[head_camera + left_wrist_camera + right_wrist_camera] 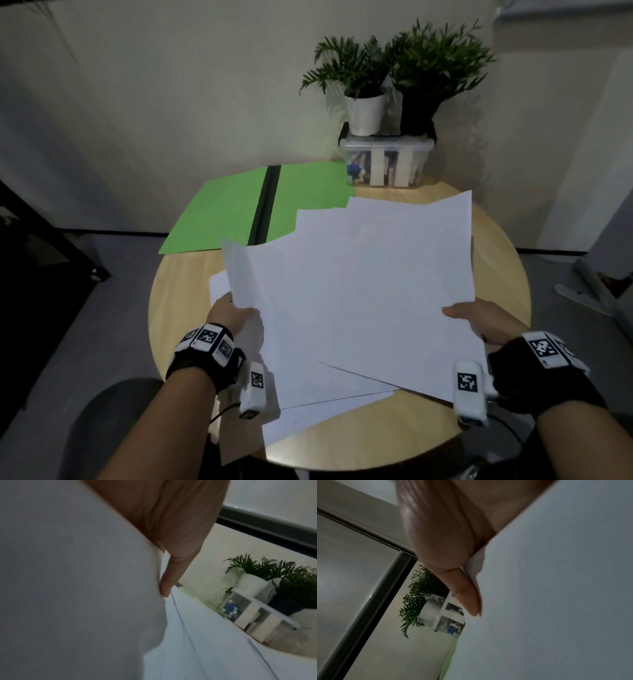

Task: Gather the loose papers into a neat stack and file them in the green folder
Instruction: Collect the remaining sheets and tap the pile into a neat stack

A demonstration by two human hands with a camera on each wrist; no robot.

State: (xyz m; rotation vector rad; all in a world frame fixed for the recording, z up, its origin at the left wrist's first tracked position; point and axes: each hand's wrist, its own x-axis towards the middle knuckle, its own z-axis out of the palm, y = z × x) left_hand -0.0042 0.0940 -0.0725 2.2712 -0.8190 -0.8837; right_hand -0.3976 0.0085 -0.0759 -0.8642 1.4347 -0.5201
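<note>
Above the round wooden table (496, 260), a loose sheaf of white papers (359, 291) was held up by both hands, its sheets fanned and uneven, corners sticking out at different angles. The left hand (233, 313) gripped the sheaf's left edge, thumb on top and fingers hidden underneath; in the left wrist view the thumb (169, 582) pressed flat against the sheets. The right hand (479, 320) gripped the right edge the same way, thumb lying on the top sheet, and the right wrist view showed that thumb (467, 595) pinching the paper edge. Both wrists wore black straps with white marker blocks.

At least one more sheet (219, 284) lay flat on the table under the raised sheaf, showing beside the left hand, and others stuck out below it at the table's near edge.

Toward the far left of the table lay the green folder (222, 212), spread open with its dark spine (265, 205) running down the middle; its left flap hung over the table's edge, and the far corner of the papers overlapped its right flap in the head view.

At the table's far edge, just beside the folder, stood a clear plastic box (387, 161) with small items inside. On its lid sat two potted plants, one in a white pot (364, 114) and one in a dark pot (416, 116).
</note>
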